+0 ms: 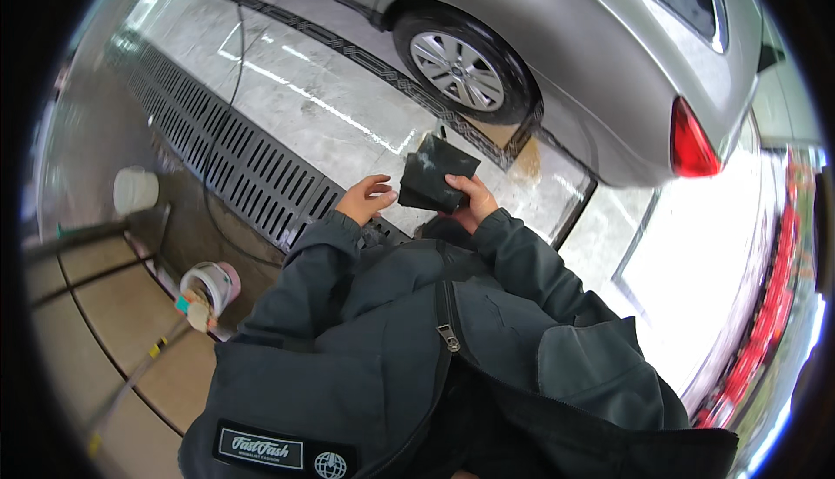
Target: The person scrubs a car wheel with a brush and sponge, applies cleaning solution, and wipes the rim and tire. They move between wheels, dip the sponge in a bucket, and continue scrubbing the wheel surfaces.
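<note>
My right hand (475,202) grips a stack of dark, flat rectangular sheets (437,172), its thumb lying across the top one. Whitish smudges mark the upper sheet; the material could be rubber or cloth, I cannot tell. Just left of the stack, my left hand (368,198) is empty with its fingers apart and slightly curled. Beyond both hands stands a silver car (587,81), its wheel (456,71) with a multi-spoke alloy rim facing me. The car's red tail light (693,140) shows at the right.
A slotted floor drain grate (241,146) runs diagonally on the left, crossed by a dark hose (210,159). A white bucket (136,190) stands beyond it. Nearer, another bucket (210,283) holds sponges or brushes (197,313). A pale hose (130,381) lies over beige tiles (140,290).
</note>
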### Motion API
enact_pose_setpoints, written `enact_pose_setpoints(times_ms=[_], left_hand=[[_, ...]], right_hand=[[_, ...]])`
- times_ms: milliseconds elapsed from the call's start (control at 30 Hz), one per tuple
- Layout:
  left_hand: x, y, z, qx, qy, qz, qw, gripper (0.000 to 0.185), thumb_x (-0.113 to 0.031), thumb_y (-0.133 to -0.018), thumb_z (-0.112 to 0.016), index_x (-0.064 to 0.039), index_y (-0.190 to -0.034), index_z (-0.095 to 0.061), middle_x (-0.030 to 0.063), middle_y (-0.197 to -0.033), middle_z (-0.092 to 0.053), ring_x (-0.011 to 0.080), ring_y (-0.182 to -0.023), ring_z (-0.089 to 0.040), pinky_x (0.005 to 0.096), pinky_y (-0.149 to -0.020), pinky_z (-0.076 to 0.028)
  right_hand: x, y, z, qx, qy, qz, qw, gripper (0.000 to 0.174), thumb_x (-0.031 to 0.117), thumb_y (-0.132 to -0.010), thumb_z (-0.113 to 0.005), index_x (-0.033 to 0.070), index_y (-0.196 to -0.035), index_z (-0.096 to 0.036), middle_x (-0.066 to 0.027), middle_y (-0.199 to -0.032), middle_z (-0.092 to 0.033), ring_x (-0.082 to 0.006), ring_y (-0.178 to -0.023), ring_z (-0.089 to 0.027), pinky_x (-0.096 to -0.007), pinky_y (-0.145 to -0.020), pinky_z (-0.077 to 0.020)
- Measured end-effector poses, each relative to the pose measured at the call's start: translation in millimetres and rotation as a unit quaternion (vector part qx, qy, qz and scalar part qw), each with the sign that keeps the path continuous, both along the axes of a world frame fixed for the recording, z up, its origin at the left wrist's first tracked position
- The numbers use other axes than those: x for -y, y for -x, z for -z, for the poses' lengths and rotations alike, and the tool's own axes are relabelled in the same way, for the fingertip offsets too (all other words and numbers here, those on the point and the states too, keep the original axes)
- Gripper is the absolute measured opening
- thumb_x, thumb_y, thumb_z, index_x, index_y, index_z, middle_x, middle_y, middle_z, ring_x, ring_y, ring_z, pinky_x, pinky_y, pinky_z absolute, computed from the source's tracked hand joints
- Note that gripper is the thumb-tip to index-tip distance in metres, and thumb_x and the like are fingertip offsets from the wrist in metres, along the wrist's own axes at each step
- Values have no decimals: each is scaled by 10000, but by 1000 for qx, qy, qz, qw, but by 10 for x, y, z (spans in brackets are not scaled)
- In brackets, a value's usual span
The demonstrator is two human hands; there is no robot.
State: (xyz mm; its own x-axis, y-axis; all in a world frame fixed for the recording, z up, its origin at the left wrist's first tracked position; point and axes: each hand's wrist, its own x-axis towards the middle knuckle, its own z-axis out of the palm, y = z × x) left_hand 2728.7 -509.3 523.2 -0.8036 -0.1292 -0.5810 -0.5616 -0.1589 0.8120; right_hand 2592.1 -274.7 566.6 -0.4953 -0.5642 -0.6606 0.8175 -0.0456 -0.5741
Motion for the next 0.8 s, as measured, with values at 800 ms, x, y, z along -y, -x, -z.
enact_pose_setpoints(times_ms=[800], left_hand=[[1763,1981,275,216,41,77,972,447,-251,-996,-615,-95,-1396,-489,110,-1212,-654,234,-949,-696,369,-702,-591]], right_hand=[[988,1506,1429,174,-79,199,961,669,588,-780,-748,243,-1298,-502,-60,-1227,-583,-273,-1044,-626,-482,-693,-550]])
